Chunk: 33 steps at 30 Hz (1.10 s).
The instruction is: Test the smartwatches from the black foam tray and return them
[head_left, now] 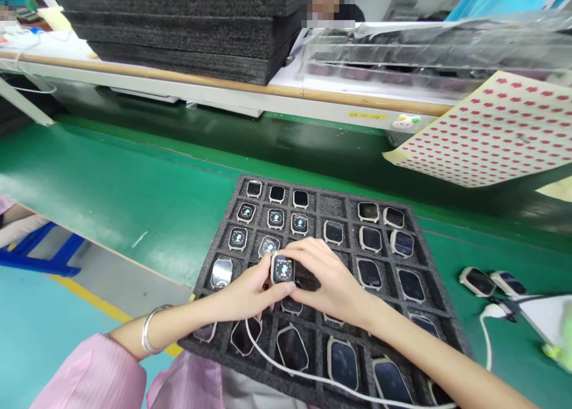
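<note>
A smartwatch case (283,270) without a strap, its screen lit with a dial, is held up over a dark foam tray (329,205). My left hand (250,289) grips it from the left, thumb along its lower edge. On the other side, my right hand (330,281) has its fingertips closed on the right and top edges. Below my left hand a white cable (304,374) emerges and runs right across the tray; its end is hidden. Several watch cases sit in the tray's compartments, some screens lit, such as one watch (276,218), others dark, like another watch (343,364).
Two more watches (477,281) lie right of the tray on the green table (111,177), near a white plug (494,311). A shelf edge (201,83) crosses behind, bearing stacked black foam (179,34) and clear plastic trays (402,58). A red-marked sticker sheet (496,129) hangs at right.
</note>
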{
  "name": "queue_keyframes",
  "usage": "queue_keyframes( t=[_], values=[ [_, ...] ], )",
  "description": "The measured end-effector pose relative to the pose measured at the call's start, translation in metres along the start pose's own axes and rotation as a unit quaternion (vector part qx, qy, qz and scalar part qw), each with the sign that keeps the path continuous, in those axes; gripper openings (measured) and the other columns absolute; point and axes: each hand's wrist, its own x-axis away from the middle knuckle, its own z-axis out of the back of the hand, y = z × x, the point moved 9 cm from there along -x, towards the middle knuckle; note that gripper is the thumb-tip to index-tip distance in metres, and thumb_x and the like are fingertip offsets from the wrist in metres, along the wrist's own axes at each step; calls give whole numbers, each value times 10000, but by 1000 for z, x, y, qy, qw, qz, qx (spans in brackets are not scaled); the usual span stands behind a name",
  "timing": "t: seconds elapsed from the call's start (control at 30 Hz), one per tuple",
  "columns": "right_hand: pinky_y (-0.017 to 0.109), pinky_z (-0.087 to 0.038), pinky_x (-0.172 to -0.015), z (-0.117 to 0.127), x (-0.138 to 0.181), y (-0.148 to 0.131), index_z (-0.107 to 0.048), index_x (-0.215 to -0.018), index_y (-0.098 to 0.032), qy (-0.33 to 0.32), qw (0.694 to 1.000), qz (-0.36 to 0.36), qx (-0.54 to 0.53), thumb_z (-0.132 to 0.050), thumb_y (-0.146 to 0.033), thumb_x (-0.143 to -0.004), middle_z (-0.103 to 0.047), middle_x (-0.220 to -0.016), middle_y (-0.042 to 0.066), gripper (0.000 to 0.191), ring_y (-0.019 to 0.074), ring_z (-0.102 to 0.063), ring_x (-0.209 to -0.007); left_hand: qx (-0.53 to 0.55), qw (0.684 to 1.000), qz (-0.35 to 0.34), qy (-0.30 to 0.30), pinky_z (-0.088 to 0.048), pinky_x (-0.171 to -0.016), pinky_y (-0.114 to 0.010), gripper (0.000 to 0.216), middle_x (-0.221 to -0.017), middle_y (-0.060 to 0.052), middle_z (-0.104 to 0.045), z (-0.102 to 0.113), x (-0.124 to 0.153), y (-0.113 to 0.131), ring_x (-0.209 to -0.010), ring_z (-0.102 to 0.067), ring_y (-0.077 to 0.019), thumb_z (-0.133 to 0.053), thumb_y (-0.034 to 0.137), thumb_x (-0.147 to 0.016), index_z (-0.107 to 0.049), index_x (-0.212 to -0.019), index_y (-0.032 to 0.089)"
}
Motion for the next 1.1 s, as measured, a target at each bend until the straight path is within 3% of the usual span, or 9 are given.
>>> queue_keyframes(
  t=[0.13,0.23,0.37,0.5,0.6,0.77,0.93,1.1],
  values=[
    [410,-489,-867,23,1,29,-569,-1083,-195,52,996,-71,-13,-681,-264,-797,-617,-1051,88,314,248,-591,-975,28,999,9,15,-404,-352,-138,528,-713,48,-449,0,1,-4,-500,-463,-76,-605,444,-839,-353,-1240,211],
    [438,-475,-872,15,10,43,-587,-1072,-175,-14,994,-95,60,-705,-241,-781,-626,-1032,89,321,263,-578,-979,34,999,20,11,-415,-370,-139,494,-737,39,-449,-2,-1,-7,-535,-466,-81,-600,423,-844,-365,-1226,214],
    [445,-450,-885,15,24,40,-552,-1181,-152,-78,982,-82,151,-683,-259,-820,-590,-1149,125,398,283,-538,-1066,35,999,19,-17,-418,-391,-142,414,-787,15,-475,-6,0,-2,-623,-504,-106,-589,389,-851,-407,-1173,204],
    [433,-460,-802,27,38,42,-632,-1023,-137,-142,955,-108,235,-700,-256,-810,-624,-985,111,253,274,-587,-904,25,998,28,-52,-434,-417,-154,330,-880,-15,-510,-15,3,12,-711,-522,-129,-571,362,-863,-422,-1117,212],
    [405,-469,-759,25,47,46,-635,-1029,-116,-186,941,-110,260,-727,-269,-788,-612,-967,119,300,272,-596,-873,43,995,16,-86,-455,-440,-169,289,-907,-25,-514,-29,-2,25,-756,-523,-143,-593,324,-849,-433,-1056,200],
    [409,-475,-772,30,51,53,-635,-985,-130,-136,952,-135,240,-774,-285,-724,-619,-945,101,334,277,-602,-884,136,988,-4,-68,-500,-508,-219,327,-866,-20,-509,-47,-26,27,-751,-538,-144,-655,307,-798,-449,-1008,166],
    [353,-491,-759,56,51,42,-593,-1012,-165,-14,983,-156,100,-734,-274,-760,-615,-959,65,309,216,-606,-825,182,980,10,-80,-532,-640,-287,384,-900,-46,-567,-54,-32,12,-804,-560,-157,-730,262,-728,-469,-986,149],
    [377,-475,-833,29,44,16,-583,-1072,-173,-43,992,-94,70,-718,-230,-768,-619,-1006,75,337,244,-580,-946,172,981,-9,-85,-531,-671,-281,491,-989,-51,-560,-51,-30,11,-913,-566,-192,-764,212,-692,-504,-1106,169]
  ],
)
